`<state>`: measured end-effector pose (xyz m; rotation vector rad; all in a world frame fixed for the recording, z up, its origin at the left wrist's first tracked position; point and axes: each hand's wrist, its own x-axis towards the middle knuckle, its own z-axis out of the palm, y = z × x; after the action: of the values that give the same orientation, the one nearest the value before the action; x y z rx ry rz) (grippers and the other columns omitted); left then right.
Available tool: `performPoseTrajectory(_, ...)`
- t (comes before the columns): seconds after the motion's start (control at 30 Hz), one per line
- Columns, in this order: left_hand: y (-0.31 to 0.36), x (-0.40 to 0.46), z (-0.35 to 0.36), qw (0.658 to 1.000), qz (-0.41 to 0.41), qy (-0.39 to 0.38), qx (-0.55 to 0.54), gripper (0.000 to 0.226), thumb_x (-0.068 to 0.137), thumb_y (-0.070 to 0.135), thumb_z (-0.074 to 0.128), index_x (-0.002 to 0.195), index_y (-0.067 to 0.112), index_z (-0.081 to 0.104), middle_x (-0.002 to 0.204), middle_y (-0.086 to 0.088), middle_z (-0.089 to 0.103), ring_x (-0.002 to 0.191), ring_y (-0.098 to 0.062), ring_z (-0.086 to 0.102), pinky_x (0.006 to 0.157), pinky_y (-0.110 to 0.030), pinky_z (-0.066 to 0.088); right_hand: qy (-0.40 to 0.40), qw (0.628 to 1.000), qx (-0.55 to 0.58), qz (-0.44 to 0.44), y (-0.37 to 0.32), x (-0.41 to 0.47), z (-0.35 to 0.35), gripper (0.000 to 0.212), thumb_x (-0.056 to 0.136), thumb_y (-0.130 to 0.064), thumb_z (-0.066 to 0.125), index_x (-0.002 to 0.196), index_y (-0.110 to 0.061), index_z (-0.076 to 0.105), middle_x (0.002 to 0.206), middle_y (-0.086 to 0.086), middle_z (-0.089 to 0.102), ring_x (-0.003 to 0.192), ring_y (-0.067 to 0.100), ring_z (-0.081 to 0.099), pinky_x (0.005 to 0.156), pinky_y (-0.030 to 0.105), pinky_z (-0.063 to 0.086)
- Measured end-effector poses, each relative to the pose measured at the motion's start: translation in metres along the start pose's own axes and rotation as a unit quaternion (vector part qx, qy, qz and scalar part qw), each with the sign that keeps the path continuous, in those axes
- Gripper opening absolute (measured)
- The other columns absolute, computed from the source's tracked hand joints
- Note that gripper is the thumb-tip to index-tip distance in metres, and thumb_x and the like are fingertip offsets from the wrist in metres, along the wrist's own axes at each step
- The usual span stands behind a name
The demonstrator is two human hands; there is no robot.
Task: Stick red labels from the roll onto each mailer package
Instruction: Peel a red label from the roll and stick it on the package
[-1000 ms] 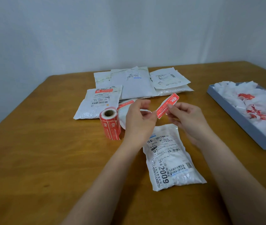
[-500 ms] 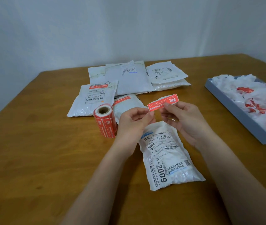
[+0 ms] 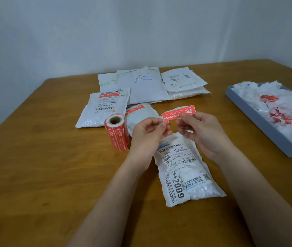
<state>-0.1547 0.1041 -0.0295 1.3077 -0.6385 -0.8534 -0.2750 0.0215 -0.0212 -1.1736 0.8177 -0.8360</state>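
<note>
A red label (image 3: 177, 113) is held flat in the air above the table. My right hand (image 3: 200, 130) pinches its lower edge near the middle, and my left hand (image 3: 148, 133) pinches its left corner, where a bit of white backing shows. Below them lies a white mailer package (image 3: 184, 172) printed "2009", with no red label on it. The roll of red labels (image 3: 117, 133) stands upright just left of my left hand. Two mailers behind the roll, one (image 3: 104, 107) at the left and one (image 3: 140, 113) partly hidden, carry red labels.
A pile of several white mailers (image 3: 148, 84) lies at the back of the wooden table (image 3: 34, 175). At the right edge sits a grey tray (image 3: 259, 122) filled with crumpled white backing paper and red scraps. A pale wall stands behind the table.
The label has turned from a steep diagonal to nearly level. My left hand has turned palm-side up and taken the label's left end. The view has shifted slightly.
</note>
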Motion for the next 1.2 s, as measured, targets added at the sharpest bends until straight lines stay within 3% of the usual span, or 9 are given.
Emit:
performPoseTrajectory(0.13, 0.001, 0.000, 0.000, 1.000, 0.001, 0.004, 0.006, 0.008, 0.093, 0.008, 0.061, 0.087, 0.009, 0.067, 0.084, -0.004, 0.073, 0.082, -0.019, 0.073, 0.070, -0.019, 0.055, 0.117, 0.981, -0.140, -0.068, 0.004, 0.006, -0.002, 0.034, 0.087, -0.030, 0.070, 0.116, -0.023, 0.056, 0.097, -0.006, 0.067, 0.088, 0.007, 0.064, 0.079, 0.022, 0.053)
performPoseTrajectory(0.23, 0.001, 0.000, 0.000, 1.000, 0.002, 0.005, 0.015, 0.008, 0.093, 0.008, 0.061, 0.088, 0.010, 0.067, 0.087, -0.005, 0.074, 0.082, -0.018, 0.073, 0.070, -0.018, 0.054, 0.181, 0.922, -0.274, -0.207, 0.005, 0.006, -0.004, 0.024, 0.087, -0.031, 0.068, 0.107, -0.028, 0.057, 0.099, -0.010, 0.060, 0.091, 0.007, 0.057, 0.076, 0.017, 0.047)
performPoseTrajectory(0.3, 0.000, 0.000, 0.001, 1.000, 0.010, 0.002, 0.021, 0.008, 0.093, 0.008, 0.061, 0.088, 0.010, 0.066, 0.088, -0.007, 0.073, 0.082, -0.018, 0.073, 0.071, -0.018, 0.055, 0.158, 0.889, -0.316, -0.292, 0.005, 0.004, -0.002, 0.008, 0.087, -0.025, 0.068, 0.093, -0.028, 0.064, 0.093, -0.011, 0.060, 0.094, 0.010, 0.053, 0.080, 0.016, 0.044)
performPoseTrajectory(0.37, -0.002, -0.001, 0.001, 0.999, 0.022, -0.002, 0.030, 0.008, 0.093, 0.008, 0.061, 0.088, 0.010, 0.066, 0.088, -0.007, 0.073, 0.081, -0.018, 0.073, 0.076, -0.022, 0.056, 0.124, 0.863, -0.347, -0.344, 0.008, 0.003, 0.001, 0.005, 0.086, -0.021, 0.070, 0.086, -0.026, 0.068, 0.088, -0.012, 0.060, 0.094, 0.009, 0.050, 0.079, 0.008, 0.036)
performPoseTrajectory(0.5, -0.004, -0.001, 0.000, 0.998, 0.047, -0.014, 0.050, 0.007, 0.093, 0.007, 0.061, 0.093, 0.003, 0.067, 0.083, -0.006, 0.071, 0.079, -0.016, 0.072, 0.081, -0.026, 0.057, 0.079, 0.819, -0.406, -0.398, 0.013, 0.003, 0.004, 0.006, 0.084, -0.022, 0.072, 0.089, -0.020, 0.074, 0.088, -0.008, 0.064, 0.097, 0.013, 0.045, 0.081, 0.010, 0.034)
performPoseTrajectory(0.63, -0.004, -0.002, 0.001, 0.994, 0.071, -0.028, 0.078, 0.009, 0.094, 0.006, 0.059, 0.095, 0.000, 0.066, 0.084, -0.006, 0.071, 0.079, -0.014, 0.072, 0.077, -0.022, 0.057, 0.070, 0.815, -0.410, -0.403, 0.015, 0.003, 0.005, 0.010, 0.084, -0.027, 0.071, 0.092, -0.024, 0.075, 0.086, -0.011, 0.064, 0.097, 0.014, 0.042, 0.082, 0.034, 0.042)
performPoseTrajectory(0.73, -0.003, -0.003, 0.001, 0.992, 0.079, -0.034, 0.088, 0.009, 0.094, 0.004, 0.058, 0.095, -0.001, 0.065, 0.083, -0.005, 0.070, 0.076, -0.012, 0.072, 0.071, -0.018, 0.055, 0.063, 0.816, -0.407, -0.406, 0.015, 0.003, 0.004, 0.010, 0.084, -0.028, 0.071, 0.092, -0.025, 0.075, 0.085, -0.014, 0.065, 0.097, 0.014, 0.042, 0.081, 0.043, 0.044)
performPoseTrajectory(0.9, -0.005, -0.002, 0.000, 0.989, 0.092, -0.036, 0.114, 0.009, 0.095, 0.004, 0.057, 0.096, -0.001, 0.064, 0.090, -0.012, 0.071, 0.076, -0.011, 0.071, 0.072, -0.018, 0.055, 0.055, 0.818, -0.401, -0.409, 0.017, 0.003, 0.005, 0.009, 0.083, -0.027, 0.072, 0.091, -0.026, 0.075, 0.081, -0.017, 0.065, 0.095, 0.012, 0.042, 0.080, 0.044, 0.044)
performPoseTrajectory(1.2, -0.007, -0.002, -0.002, 0.981, 0.117, -0.035, 0.149, 0.010, 0.095, 0.004, 0.056, 0.094, 0.003, 0.065, 0.085, -0.008, 0.069, 0.074, -0.006, 0.069, 0.073, -0.019, 0.055, 0.043, 0.813, -0.405, -0.416, 0.017, 0.001, 0.005, 0.010, 0.081, -0.022, 0.073, 0.091, -0.021, 0.076, 0.078, -0.028, 0.053, 0.094, 0.009, 0.042, 0.081, 0.042, 0.046)
